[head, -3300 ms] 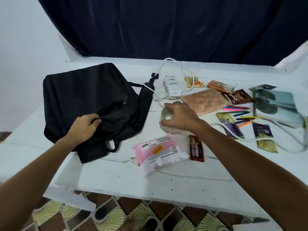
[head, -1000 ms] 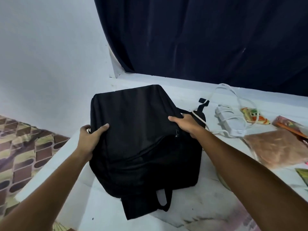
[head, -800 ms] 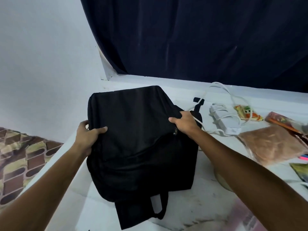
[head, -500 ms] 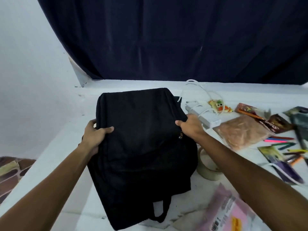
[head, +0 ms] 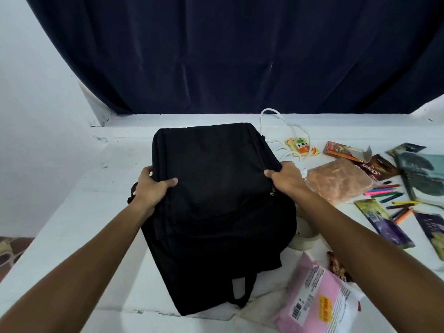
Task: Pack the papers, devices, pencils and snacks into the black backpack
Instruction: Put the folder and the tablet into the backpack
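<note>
Here black backpack (head: 211, 212) sits gripped between both hands' fingers (head: 171, 181).

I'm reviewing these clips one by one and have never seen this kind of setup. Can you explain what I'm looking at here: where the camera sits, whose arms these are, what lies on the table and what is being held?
There is no machine. A person wears a wide-angle camera on the head, looking forward and down, so the two bare arms reaching in are their own. The left hand and right hand each grip a side of the black backpack, which lies on the white table. To its right lie coloured pencils, snack packets, a pink packet, a white cable and printed papers. None of these is packed yet.
</note>
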Motion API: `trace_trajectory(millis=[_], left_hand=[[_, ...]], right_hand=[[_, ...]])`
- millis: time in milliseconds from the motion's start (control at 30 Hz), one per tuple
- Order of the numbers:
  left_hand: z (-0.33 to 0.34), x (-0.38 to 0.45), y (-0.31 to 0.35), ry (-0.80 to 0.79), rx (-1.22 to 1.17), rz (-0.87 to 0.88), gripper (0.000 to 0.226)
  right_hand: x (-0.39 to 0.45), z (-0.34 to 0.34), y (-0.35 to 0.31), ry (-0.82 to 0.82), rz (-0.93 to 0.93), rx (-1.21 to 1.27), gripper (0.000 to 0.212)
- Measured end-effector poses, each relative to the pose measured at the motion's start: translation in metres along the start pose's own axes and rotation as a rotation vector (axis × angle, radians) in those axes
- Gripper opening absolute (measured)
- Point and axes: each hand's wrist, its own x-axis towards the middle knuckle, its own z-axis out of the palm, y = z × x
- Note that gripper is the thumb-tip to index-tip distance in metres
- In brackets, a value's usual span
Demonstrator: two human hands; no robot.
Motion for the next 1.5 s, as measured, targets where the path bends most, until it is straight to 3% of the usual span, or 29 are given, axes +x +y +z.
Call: trace_trajectory(millis=[67,100,167,233,267,333,400,433,533,633,667,733,800,900,967,1067,1200,1300,1400,1500], left_hand=[[-0.002,-0.007,-0.005,0.052,0.551,0.140,0.073],[-0.001,-0.013,-0.006,0.112,0.770,0.294,0.074],[0.003,-0.033,-0.001,0.080,0.795,0.680,0.063],[0.007,-0.057,0.008,-0.263,0.649,0.961,0.051],[0.009,-0.070,0.010,-0.478,0.636,1.006,0.051],[0.012,-0.093,0.016,-0.818,0.716,0.872,0.061],[0.014,-0.103,0.009,-0.934,0.856,0.736,0.069],[0.016,-0.103,0.003,-0.922,0.893,0.736,0.063],[0.020,-0.100,-0.006,-0.805,0.821,0.780,0.011],[0.026,-0.101,-0.013,-0.732,0.775,0.780,0.008],[0.025,-0.103,-0.013,-0.733,0.761,0.766,0.005],[0.025,-0.106,-0.015,-0.736,0.758,0.764,0.024],[0.024,-0.110,-0.014,-0.734,0.767,0.757,0.048],[0.026,-0.118,-0.006,-0.746,0.709,0.662,0.075],[0.024,-0.125,0.004,-0.752,0.652,0.607,0.068],[0.016,-0.133,0.020,-0.771,0.584,0.557,0.055],[0.017,-0.132,0.054,-0.539,0.695,0.692,0.019],[0.015,-0.119,0.086,-0.383,0.697,0.725,0.026],[0.007,-0.101,0.113,-0.348,0.629,0.661,0.017],[0.006,-0.091,0.131,-0.328,0.624,0.601,0.010]], right_hand=[[-0.001,-0.001,0.000,-0.001,-0.012,-0.034,0.036],[-0.002,-0.001,0.000,0.002,-0.024,-0.070,0.038],[-0.006,-0.002,-0.003,0.014,-0.059,-0.202,0.041],[-0.015,-0.004,-0.008,0.018,-0.108,-0.427,0.046],[-0.022,-0.004,-0.011,0.015,-0.151,-0.552,0.050],[-0.037,-0.004,-0.019,0.020,-0.255,-0.762,0.058],[-0.051,-0.004,-0.028,0.017,-0.337,-0.860,0.059],[-0.057,-0.004,-0.030,-0.011,-0.371,-0.850,0.057],[-0.079,-0.007,-0.036,-0.233,-0.479,-0.575,0.047],[-0.103,-0.015,-0.041,-0.515,-0.582,-0.484,0.045],[-0.109,-0.017,-0.041,-0.594,-0.586,-0.552,0.049],[-0.117,-0.019,-0.039,-0.693,-0.566,-0.736,0.057],[-0.120,-0.017,-0.032,-0.667,-0.593,-0.877,0.052],[-0.122,-0.017,-0.025,-0.568,-0.628,-0.819,0.019],[-0.121,-0.022,-0.025,-0.502,-0.596,-0.676,0.006],[-0.118,-0.028,-0.034,-0.381,-0.582,-0.446,0.012],[-0.111,-0.035,-0.054,-0.171,-0.671,-0.293,0.009],[-0.107,-0.042,-0.066,-0.068,-0.732,-0.046,0.006],[-0.106,-0.065,-0.071,-0.023,-0.779,0.261,0.012],[-0.096,-0.111,-0.054,0.042,-0.692,0.540,0.017]])
